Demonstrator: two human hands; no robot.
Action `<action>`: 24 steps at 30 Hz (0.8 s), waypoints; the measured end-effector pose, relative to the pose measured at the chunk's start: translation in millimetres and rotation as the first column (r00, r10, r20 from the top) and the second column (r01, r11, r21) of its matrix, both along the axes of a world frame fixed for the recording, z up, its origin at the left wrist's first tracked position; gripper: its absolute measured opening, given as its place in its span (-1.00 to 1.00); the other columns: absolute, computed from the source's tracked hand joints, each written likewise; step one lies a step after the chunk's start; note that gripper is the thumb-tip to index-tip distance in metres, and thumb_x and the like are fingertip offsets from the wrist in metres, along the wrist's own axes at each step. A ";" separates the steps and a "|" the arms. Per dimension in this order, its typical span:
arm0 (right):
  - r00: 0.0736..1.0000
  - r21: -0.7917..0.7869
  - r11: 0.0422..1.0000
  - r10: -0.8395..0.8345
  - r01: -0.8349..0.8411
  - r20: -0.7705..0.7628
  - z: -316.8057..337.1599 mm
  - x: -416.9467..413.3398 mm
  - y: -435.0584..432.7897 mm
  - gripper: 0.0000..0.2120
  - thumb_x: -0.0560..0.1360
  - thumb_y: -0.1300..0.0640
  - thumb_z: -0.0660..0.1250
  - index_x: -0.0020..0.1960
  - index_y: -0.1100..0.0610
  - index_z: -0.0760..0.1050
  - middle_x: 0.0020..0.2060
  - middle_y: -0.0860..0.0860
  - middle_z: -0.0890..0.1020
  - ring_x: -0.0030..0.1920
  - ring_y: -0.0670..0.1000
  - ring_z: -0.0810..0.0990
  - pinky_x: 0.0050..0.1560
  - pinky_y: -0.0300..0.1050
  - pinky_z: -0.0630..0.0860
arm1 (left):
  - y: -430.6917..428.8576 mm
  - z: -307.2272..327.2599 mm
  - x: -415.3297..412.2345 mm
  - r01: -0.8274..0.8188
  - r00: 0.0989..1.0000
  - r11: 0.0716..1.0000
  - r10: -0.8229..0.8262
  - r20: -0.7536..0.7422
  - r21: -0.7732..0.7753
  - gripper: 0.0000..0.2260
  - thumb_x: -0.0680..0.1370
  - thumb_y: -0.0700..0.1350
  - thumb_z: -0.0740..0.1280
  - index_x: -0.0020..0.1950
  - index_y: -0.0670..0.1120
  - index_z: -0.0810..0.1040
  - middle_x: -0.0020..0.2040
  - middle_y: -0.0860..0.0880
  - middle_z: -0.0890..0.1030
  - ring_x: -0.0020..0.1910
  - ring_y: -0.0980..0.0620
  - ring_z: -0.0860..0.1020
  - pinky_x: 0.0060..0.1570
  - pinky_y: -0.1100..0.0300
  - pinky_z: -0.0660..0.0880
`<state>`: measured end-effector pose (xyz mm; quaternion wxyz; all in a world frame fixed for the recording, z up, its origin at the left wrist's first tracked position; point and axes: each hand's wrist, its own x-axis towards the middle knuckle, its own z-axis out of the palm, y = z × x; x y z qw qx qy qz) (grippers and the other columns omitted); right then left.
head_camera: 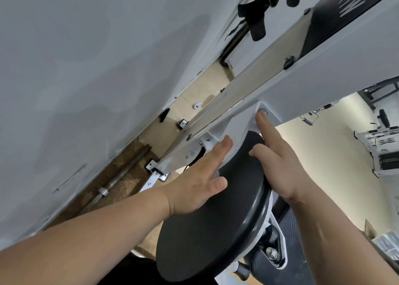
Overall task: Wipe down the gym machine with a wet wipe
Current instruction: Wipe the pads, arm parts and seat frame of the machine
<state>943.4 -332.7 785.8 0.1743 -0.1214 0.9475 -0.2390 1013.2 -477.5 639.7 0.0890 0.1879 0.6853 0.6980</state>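
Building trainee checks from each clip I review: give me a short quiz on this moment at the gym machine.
1. True or false: the left hand and the right hand are both clenched fists.
2. The right index fingertip reaches: A) a bolt on the white frame; B) a dumbbell; C) a bottle.
3. What colour is the round pad beneath the left hand's thumb?
Key: 1 false; 2 A; 3 black.

A gym; barbell (121, 176), weight machines (384, 153), hanging straps (258, 19)
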 end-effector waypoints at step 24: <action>0.982 -0.069 0.983 -0.165 0.172 0.093 -9.4 -18.5 5.2 -0.20 0.39 0.05 0.16 0.65 -0.08 0.17 0.60 -0.26 0.16 0.57 -0.29 0.09 0.63 -0.09 0.06 | -3.8 -1.3 -29.9 0.073 0.997 0.997 -0.073 -0.029 0.007 -0.11 0.52 0.52 -0.07 0.65 0.00 -0.20 0.66 0.14 -0.18 0.63 0.19 -0.17 0.62 0.07 -0.13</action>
